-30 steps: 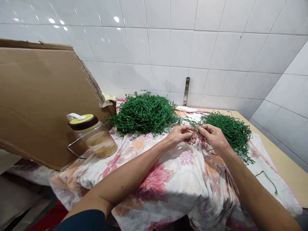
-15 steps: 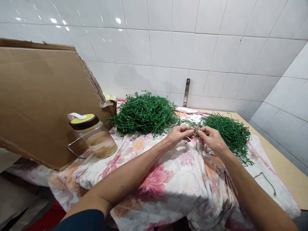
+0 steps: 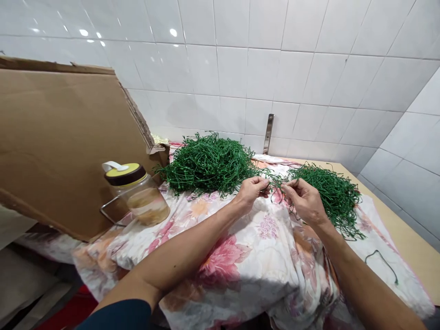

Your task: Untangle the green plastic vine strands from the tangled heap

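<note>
My left hand [image 3: 253,193] is closed in a pinch, thumb against forefinger, at a thin green cord. A short gap away, my right hand [image 3: 306,200] is also pinched, with thin green strands around its fingertips and dark ends hanging below. Fine detail between the fingers is too small to make out. Behind my left hand rises a large heap of knotted green cords [image 3: 209,162]. A second, lower heap of green cords [image 3: 330,195] lies just beyond and right of my right hand. Several loose strands [image 3: 275,178] stretch between the two heaps.
A floral cloth [image 3: 227,261] covers the wooden table [image 3: 415,243]. One single cord [image 3: 383,261] lies near the right edge. At left stand a jar with a yellow lid [image 3: 146,197] and a large cardboard box [image 3: 65,146]. A metal bracket [image 3: 268,134] is on the tiled wall.
My hands were together at the fingertips and have moved apart, the left one going left and the right one slightly right. The view has shifted slightly; the heaps look unchanged.
</note>
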`<action>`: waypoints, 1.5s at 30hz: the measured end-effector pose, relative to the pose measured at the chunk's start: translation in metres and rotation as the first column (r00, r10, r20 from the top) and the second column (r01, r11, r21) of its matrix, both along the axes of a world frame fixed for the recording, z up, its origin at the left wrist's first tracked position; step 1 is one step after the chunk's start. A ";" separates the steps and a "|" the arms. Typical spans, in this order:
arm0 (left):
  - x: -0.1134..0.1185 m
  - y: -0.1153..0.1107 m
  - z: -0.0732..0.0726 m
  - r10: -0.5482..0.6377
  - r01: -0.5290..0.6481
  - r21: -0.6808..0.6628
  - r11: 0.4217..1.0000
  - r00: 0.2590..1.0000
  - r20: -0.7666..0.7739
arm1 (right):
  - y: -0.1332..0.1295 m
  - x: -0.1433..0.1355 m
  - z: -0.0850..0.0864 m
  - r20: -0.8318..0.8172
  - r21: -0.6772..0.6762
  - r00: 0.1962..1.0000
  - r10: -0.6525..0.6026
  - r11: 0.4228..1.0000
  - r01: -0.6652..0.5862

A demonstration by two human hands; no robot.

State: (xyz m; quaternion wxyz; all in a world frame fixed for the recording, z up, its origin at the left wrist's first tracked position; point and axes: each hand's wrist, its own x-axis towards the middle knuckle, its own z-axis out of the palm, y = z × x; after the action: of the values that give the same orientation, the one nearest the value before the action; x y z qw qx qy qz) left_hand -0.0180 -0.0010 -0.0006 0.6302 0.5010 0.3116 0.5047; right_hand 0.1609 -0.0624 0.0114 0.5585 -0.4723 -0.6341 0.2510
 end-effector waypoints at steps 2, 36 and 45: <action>0.001 -0.001 0.000 0.019 -0.019 -0.011 1.000 1.000 0.001 | 0.001 -0.002 -0.001 -0.022 0.006 0.998 -0.052 0.999 0.052; 0.002 -0.004 -0.002 -0.093 0.087 -0.101 0.991 0.994 -0.050 | 0.000 0.004 0.000 0.277 0.085 0.947 -0.166 0.985 0.148; 0.002 -0.007 0.003 -0.118 0.116 -0.089 0.989 0.993 -0.022 | 0.004 0.000 -0.006 0.207 -0.046 0.978 0.001 0.999 0.008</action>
State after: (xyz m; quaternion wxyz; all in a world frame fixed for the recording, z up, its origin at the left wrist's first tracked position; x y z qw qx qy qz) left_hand -0.0163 -0.0081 0.0024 0.6757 0.4973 0.3121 0.4457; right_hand 0.1611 -0.0587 0.0052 0.4787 -0.5099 -0.6819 0.2142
